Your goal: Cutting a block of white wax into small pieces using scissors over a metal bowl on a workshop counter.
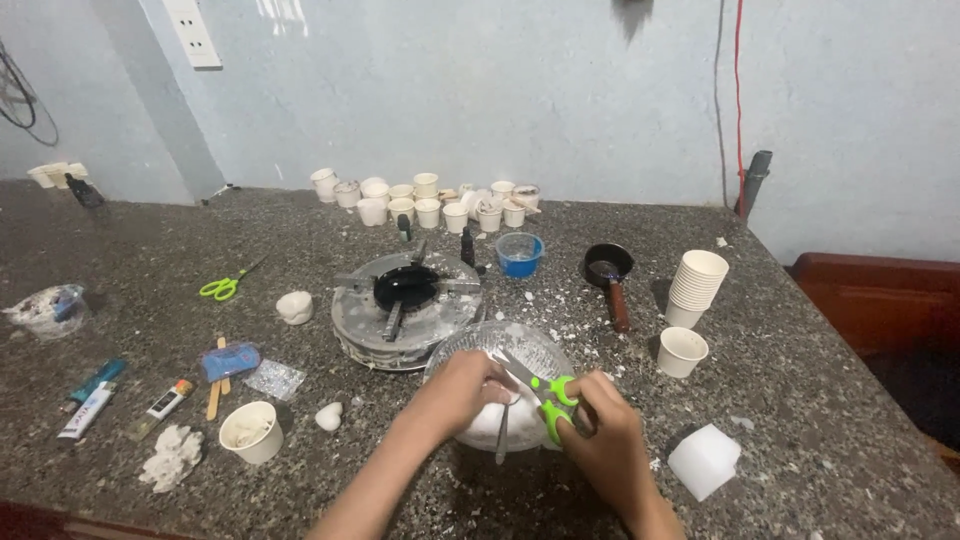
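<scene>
Right hand (605, 430) closed through handles of green scissors (548, 398), blades angled up-left over glass bowl (497, 395) to cut above it. Left hand (462, 388) curled on white lump (492, 420) inside bowl, steadying it beside blades. Beyond grip: stove (405, 305); right of it: paper cup (682, 351).

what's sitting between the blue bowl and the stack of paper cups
In the head view, a small black pan with a wooden handle sits between the blue bowl and the stack of paper cups, on the speckled counter.
</scene>
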